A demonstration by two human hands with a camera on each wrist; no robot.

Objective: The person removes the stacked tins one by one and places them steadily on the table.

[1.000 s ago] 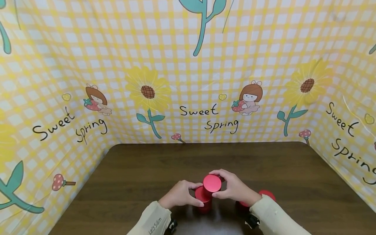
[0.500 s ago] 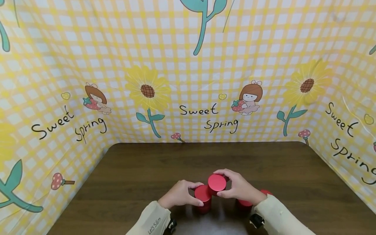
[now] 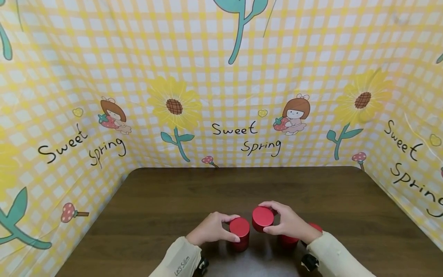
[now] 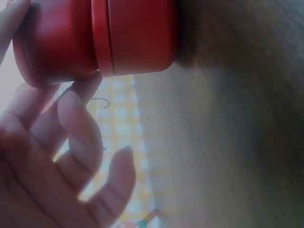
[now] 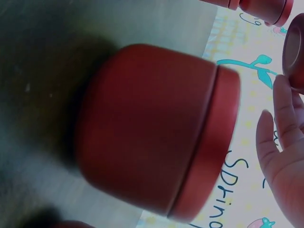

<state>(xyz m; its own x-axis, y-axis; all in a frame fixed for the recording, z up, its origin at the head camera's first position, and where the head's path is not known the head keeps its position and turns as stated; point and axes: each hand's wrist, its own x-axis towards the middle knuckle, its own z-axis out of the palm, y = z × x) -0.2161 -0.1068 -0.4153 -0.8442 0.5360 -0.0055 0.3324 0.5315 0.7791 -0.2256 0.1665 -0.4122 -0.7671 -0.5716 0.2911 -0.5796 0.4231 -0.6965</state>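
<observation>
Two red lidded tins stand stacked near the table's front, the upper tin (image 3: 239, 227) above the lower tin (image 4: 142, 38). The thumb and fingers of my left hand (image 3: 210, 230) grip the upper one from the left. My right hand (image 3: 290, 222) pinches another red tin (image 3: 262, 218) by its sides, raised just right of the stack. Its underside shows at the edge of the right wrist view. Below my right forearm stands a red tin (image 3: 288, 241), and a further red tin (image 3: 314, 227) shows behind the wrist, partly hidden.
The dark wooden table (image 3: 194, 192) extends behind the hands. A yellow checked cloth (image 3: 228, 96) with flowers and lettering hangs along its back and sides. Close to the right wrist camera, a red tin (image 5: 147, 128) stands on the table.
My right hand has moved right with its tin, from overlapping the stack to beside it, leaving a gap. My left hand has stayed at the stack.
</observation>
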